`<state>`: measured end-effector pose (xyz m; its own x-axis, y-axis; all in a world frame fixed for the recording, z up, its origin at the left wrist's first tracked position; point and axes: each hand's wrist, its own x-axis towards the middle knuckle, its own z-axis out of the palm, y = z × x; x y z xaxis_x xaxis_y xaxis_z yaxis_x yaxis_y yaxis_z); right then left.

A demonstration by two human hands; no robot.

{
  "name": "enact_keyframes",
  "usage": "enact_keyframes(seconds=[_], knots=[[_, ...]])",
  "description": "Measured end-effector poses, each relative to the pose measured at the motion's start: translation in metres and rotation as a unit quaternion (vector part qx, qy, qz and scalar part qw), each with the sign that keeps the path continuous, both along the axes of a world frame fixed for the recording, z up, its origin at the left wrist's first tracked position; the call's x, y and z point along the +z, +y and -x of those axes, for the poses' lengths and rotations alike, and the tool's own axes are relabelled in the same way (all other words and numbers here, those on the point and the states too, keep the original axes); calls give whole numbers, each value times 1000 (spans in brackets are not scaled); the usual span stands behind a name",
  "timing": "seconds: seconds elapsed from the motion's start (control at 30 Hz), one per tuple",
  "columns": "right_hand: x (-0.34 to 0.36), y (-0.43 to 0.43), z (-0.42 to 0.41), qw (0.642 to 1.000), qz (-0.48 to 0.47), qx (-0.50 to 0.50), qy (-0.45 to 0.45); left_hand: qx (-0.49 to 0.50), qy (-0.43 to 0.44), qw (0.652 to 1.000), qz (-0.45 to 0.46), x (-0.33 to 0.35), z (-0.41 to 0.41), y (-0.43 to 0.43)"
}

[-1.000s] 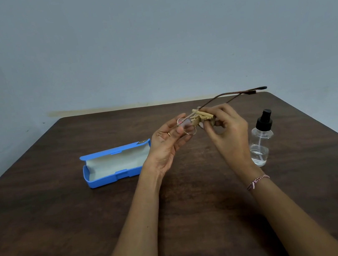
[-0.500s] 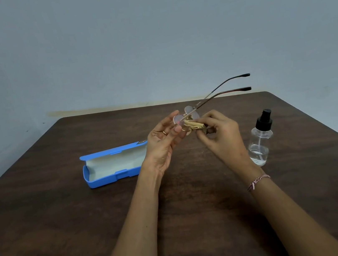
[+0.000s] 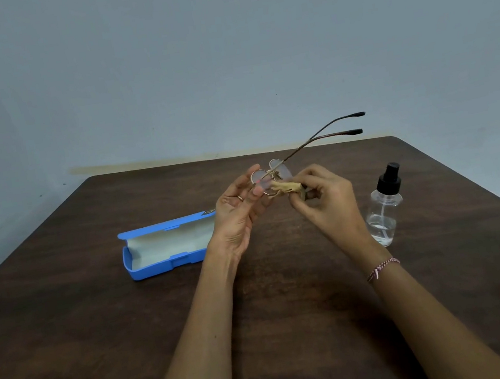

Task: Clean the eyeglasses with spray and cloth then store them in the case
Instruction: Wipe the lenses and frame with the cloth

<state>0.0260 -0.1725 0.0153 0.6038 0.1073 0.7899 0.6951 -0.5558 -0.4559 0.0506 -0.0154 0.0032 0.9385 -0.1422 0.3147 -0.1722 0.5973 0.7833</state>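
Above the surface point(image 3: 102, 341), I see one eyeglasses point(image 3: 283, 169) pair pinched by left grip point(image 3: 236, 214), right grip point(image 3: 328, 203) holding one tan cloth point(image 3: 287, 187) on a lens; one open case point(image 3: 160, 248) left of them, one spray bottle point(image 3: 384, 214) right.

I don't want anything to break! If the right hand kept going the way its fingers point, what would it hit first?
Probably the eyeglasses: the right hand points left, its cloth at a lens. The left hand comes next, though depth is unclear.

Dark wooden table point(image 3: 71, 346) against a plain pale blue-grey wall point(image 3: 221, 47).
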Motion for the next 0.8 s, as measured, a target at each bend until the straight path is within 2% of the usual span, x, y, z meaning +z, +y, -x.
enact_keyframes(seconds=[0.1, 0.2, 0.4, 0.57, 0.8], knots=[[2, -2, 0, 997, -52, -49, -17, -25, -3, 999, -34, -1, 0, 0], [1, 1, 0, 996, -69, -52, -19, -39, 5, 998, -52, -1, 2, -2], [-3, 12, 4, 999, -33, 40, -11, -56, -9, 997, -48, -3, 2, -1], [-2, 3, -1, 1000, 1, -4, -27, -76, -8, 995, -58, -5, 3, -3], [-1, 5, 1, 999, -1, 35, -39, -96, -19, 993, -63, -6, -1, -1]])
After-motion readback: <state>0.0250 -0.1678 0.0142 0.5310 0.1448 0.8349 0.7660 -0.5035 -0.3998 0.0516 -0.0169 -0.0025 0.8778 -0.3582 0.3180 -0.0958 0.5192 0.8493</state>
